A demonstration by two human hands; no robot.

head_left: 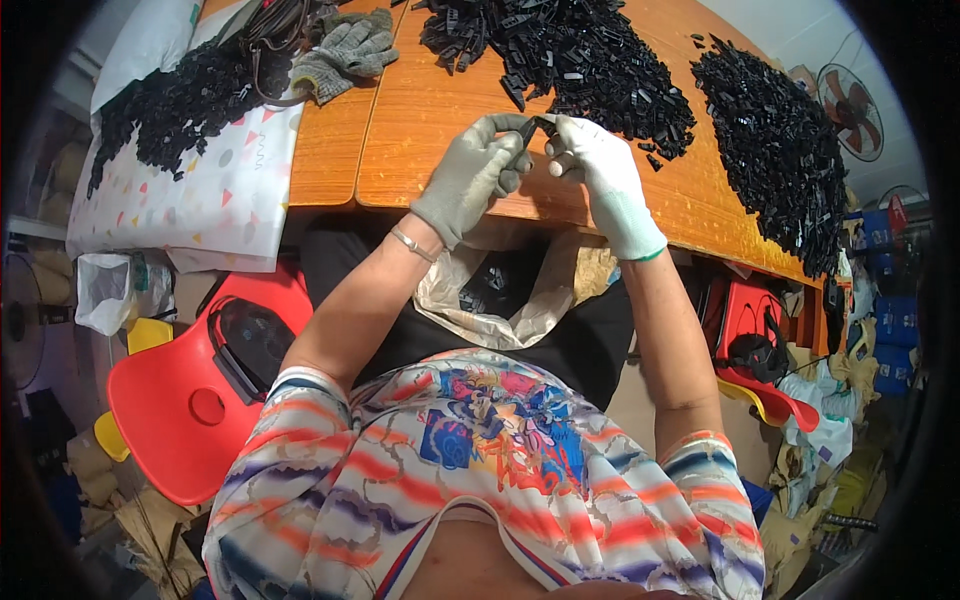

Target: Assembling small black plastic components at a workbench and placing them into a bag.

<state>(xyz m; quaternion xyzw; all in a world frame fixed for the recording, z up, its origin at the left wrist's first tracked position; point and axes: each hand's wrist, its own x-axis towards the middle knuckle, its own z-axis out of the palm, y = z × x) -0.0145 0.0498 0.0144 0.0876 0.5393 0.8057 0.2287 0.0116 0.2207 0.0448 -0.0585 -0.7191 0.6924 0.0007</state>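
Observation:
Both my hands meet above the near edge of the orange wooden table (420, 120). My left hand (468, 180), in a grey glove, is closed on a small black plastic part (529, 131). Facing it, my right hand (608, 185), in a white glove, pinches a black plastic part (546, 126) between thumb and fingers. The two dark bits touch or nearly touch, and I cannot tell whether they are one piece. Just beyond my hands lies a large pile of black plastic parts (610, 75). An open pale bag (520, 330) with black parts inside sits below, on my lap.
Another black heap (775, 150) covers the table's right side. At left, more black parts (185, 110) lie on a patterned white sheet (235, 185), near grey knitted gloves (350, 55). Red chairs (165, 420) flank me, the left one holding a black bag (250, 335). A fan (850, 110) stands far right.

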